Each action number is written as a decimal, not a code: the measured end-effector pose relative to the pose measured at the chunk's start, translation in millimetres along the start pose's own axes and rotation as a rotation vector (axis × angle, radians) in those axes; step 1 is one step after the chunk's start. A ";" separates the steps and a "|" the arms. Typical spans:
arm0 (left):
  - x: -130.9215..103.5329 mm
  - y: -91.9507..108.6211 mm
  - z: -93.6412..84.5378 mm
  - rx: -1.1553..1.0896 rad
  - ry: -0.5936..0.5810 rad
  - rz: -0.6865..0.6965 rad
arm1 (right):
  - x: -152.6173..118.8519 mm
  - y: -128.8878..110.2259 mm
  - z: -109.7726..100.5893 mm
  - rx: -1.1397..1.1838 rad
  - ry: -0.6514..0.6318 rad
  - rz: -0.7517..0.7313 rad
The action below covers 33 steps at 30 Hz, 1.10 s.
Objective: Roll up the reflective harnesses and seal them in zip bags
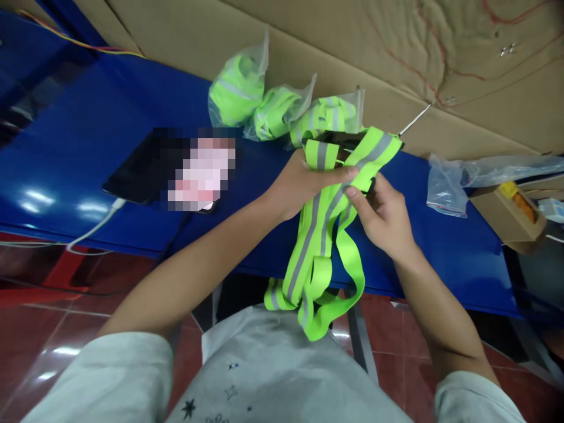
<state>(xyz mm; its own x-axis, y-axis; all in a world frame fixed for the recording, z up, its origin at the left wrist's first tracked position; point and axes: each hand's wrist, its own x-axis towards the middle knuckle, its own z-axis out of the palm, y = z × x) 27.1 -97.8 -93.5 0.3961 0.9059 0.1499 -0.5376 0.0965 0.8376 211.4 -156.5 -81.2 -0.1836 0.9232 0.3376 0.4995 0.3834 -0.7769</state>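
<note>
Both my hands hold a neon-yellow reflective strap with a grey stripe, gathered in several loops. My left hand is closed around the upper loops, its thumb lying across the bands. On the other side, my right hand pinches the strap between thumb and fingers near a dark piece that looks like a buckle. The looped ends hang over the table's front edge, down to my lap. Just beyond my hands lie clear plastic bags holding similar straps: a left bag, a middle bag and a right bag.
A black phone with a white charging cable lies left on the blue table, beside a blurred-out device. Rightward are an empty plastic bag and a cardboard box. A cardboard panel lines the back.
</note>
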 end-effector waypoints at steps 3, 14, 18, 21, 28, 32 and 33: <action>-3.8 -6.3 0.5 -0.030 -0.053 -0.110 | -5.8 21.1 12.0 0.198 0.023 0.102; -10.5 -17.7 5.7 0.180 -0.086 -0.142 | 7.0 24.4 -19.1 0.167 0.108 -0.221; -9.5 -8.3 4.4 0.131 -0.150 -0.221 | 10.3 17.2 -33.5 -0.069 -0.053 -0.264; -8.1 -5.3 2.7 0.098 -0.117 -0.220 | 12.5 12.5 -37.6 -0.199 -0.194 -0.296; -6.8 -13.7 -1.9 0.231 -0.130 -0.145 | 12.4 3.7 -34.7 -0.289 -0.293 -0.240; -6.4 -14.3 -5.7 0.276 -0.186 -0.159 | 5.7 12.7 -29.0 -0.294 -0.350 -0.289; -6.6 -14.5 -6.5 0.280 -0.202 -0.184 | 4.5 15.3 -29.2 -0.291 -0.360 -0.288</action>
<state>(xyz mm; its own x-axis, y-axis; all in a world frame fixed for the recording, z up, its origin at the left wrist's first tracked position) 27.5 -102.5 -110.0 0.6208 0.7816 0.0609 -0.2309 0.1080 0.9670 243.0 -147.2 -76.0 -0.6004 0.7518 0.2725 0.5902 0.6465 -0.4834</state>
